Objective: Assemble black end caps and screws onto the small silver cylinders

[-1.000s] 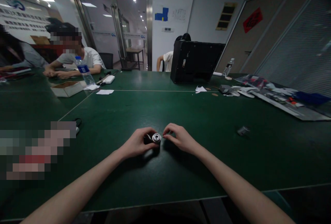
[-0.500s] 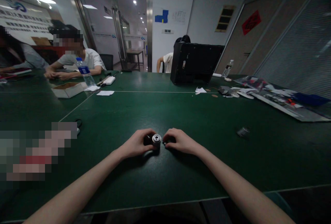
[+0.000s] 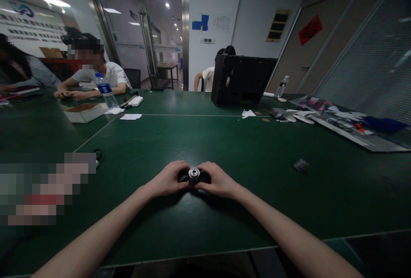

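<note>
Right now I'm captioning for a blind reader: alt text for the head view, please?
A person's left hand and right hand meet around an upright metal cylinder at a green table; another metal piece lies to the right.

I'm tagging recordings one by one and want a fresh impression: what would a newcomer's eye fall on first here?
Probably the shiny metal cylinder, upright between the left hand and the right hand, near the middle of the green table. Next, likely the bulky black case at the table's far side, then the red diamond-shaped sheet on the door at upper right.
</note>
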Tool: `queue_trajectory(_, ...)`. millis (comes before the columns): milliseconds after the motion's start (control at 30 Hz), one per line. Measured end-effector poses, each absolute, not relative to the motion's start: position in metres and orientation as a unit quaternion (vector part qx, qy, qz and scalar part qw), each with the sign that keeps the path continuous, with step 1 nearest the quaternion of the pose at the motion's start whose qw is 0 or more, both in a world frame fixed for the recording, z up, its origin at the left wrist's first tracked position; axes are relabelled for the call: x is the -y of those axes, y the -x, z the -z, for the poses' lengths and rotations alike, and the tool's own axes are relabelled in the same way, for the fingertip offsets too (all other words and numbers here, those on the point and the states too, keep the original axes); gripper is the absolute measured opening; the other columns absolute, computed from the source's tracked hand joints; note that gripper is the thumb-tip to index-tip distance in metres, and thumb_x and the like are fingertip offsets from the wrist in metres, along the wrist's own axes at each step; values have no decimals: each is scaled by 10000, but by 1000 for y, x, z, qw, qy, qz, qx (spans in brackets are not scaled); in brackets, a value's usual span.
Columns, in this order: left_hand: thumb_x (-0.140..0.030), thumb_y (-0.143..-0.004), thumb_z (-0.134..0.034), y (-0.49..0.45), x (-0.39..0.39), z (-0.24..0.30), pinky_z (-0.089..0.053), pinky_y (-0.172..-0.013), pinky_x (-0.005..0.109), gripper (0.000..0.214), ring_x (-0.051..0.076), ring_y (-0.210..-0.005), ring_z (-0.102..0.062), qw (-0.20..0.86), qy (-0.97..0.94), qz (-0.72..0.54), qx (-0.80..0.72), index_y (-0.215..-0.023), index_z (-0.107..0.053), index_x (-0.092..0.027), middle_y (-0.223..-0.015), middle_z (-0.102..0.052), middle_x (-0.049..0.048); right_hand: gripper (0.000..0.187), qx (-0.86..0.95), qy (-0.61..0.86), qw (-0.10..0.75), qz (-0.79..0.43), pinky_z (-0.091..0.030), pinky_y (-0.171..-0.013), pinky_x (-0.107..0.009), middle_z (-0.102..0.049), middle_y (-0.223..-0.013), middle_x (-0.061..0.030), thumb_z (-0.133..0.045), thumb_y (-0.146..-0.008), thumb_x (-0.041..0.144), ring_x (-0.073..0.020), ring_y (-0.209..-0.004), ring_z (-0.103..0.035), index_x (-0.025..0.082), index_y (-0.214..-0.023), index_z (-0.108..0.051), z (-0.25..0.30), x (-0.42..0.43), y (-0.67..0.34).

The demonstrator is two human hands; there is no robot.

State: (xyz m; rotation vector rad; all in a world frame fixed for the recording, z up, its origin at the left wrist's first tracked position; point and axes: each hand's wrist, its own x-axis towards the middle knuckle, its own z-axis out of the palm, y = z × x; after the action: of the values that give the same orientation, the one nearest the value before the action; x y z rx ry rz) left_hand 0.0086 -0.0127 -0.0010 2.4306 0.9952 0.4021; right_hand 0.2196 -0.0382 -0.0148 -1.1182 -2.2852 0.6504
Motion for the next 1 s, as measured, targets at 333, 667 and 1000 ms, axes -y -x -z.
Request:
queue_trajectory(333,-398,-745,-674,-6,13,3,-424,-820,334,332,240,-944,-544,234,-891,-144,-362,-987,-586,-188,-1011,-589,55,276,820,439,298,-217,-402,-810,-343,-669,-948,-58,-691,-740,287,-202,-883,-577,174,-981,-616,23,42,-211)
queue_trajectory(667,-449,-721,-700,-5,13,-1,-425,-861,361,405,248,-992,-532,261,-883,-125,-369,-1028,-590,-209,-1055,-581,53,251,725,545,365,-210,-477,-756,-322,-677,-944,-47,-628,-761,338,-195,-837,-613,200,-971,-625,-11,87,-258)
queue_trajectory(1000,-464,-734,-682,-8,15,-5,-424,-884,374,408,255,-1034,-520,271,-878,-116,-377,-1047,-592,-219,-1100,-566,56,578,473,824,308,-62,-521,-692,-401,-691,-918,-116,-573,-644,617,-304,-831,-651,174,-1011,-633,51,148,-430)
